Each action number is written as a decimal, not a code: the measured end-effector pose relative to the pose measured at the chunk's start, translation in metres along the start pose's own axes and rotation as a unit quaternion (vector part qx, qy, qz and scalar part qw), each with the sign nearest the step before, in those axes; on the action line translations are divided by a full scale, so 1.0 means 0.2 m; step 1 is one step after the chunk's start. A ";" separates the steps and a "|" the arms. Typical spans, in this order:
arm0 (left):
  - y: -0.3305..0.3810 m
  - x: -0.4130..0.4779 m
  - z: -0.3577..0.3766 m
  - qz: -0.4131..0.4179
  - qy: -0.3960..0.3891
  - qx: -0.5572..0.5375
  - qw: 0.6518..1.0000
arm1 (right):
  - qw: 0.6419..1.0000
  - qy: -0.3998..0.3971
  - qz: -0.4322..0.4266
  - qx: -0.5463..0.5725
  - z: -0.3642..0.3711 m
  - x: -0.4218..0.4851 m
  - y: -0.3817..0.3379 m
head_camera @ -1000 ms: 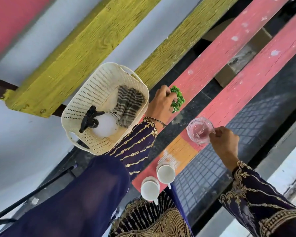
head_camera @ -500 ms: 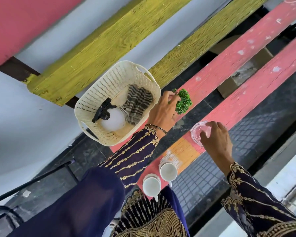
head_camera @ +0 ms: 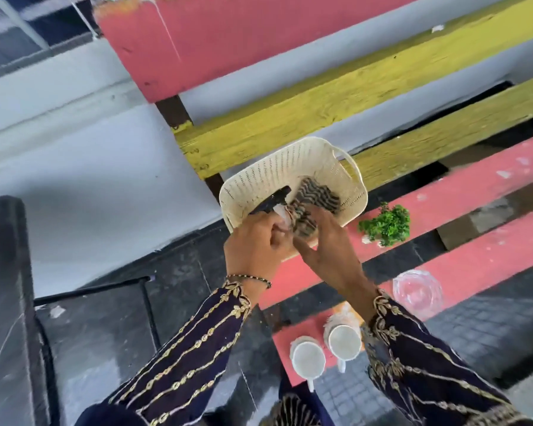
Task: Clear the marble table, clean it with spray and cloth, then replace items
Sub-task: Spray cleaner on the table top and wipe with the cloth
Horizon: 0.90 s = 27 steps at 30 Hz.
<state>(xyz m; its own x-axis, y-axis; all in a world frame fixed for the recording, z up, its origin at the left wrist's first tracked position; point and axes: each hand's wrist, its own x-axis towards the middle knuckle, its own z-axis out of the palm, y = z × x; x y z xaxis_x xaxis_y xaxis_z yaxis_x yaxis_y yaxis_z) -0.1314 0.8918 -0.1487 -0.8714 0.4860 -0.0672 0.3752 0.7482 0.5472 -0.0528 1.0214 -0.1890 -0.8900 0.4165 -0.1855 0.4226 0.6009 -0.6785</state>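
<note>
A cream plastic basket (head_camera: 268, 176) sits on a red bench plank and holds a spray bottle with a black trigger head (head_camera: 273, 200) and a striped cloth (head_camera: 316, 193). My left hand (head_camera: 254, 245) is closed around the bottle's body inside the basket. My right hand (head_camera: 326, 241) grips the near end of the striped cloth. A small green plant (head_camera: 386, 224), a clear glass bowl (head_camera: 417, 292) and two white cups (head_camera: 307, 359) (head_camera: 344, 342) rest on the red planks to the right and below.
The bench has red (head_camera: 474, 265) and yellow (head_camera: 336, 109) wooden slats with gaps between them. A dark marble surface (head_camera: 0, 302) with a black metal frame (head_camera: 90, 292) lies at the left. Dark tiled floor shows below.
Both hands let go of the plant and the glass bowl, which now rest on the planks. The hands moved into the basket, taking hold of the bottle and cloth. The view swung left.
</note>
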 end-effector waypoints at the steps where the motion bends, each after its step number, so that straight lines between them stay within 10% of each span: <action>1: -0.05 -0.01 -0.02 -0.018 0.001 -0.004 1.000 | 1.000 -0.010 0.000 0.004 0.05 0.05 -0.04; 12: -0.22 0.06 -0.01 -0.040 0.024 -0.125 0.991 | 0.992 0.075 0.101 0.009 0.28 0.35 -0.13; 27: -0.12 0.50 0.57 -0.330 -0.276 -0.059 0.901 | 0.990 0.135 -0.037 -0.017 -0.23 0.36 0.08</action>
<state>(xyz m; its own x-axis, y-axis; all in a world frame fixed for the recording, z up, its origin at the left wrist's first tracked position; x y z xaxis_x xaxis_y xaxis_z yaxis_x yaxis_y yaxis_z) -0.1907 0.9735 -0.2628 -0.5905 0.1281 -0.7968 -0.2304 0.9195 0.3186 -0.1015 1.0924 -0.1811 -0.8424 0.5352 0.0629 0.3683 0.6570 -0.6579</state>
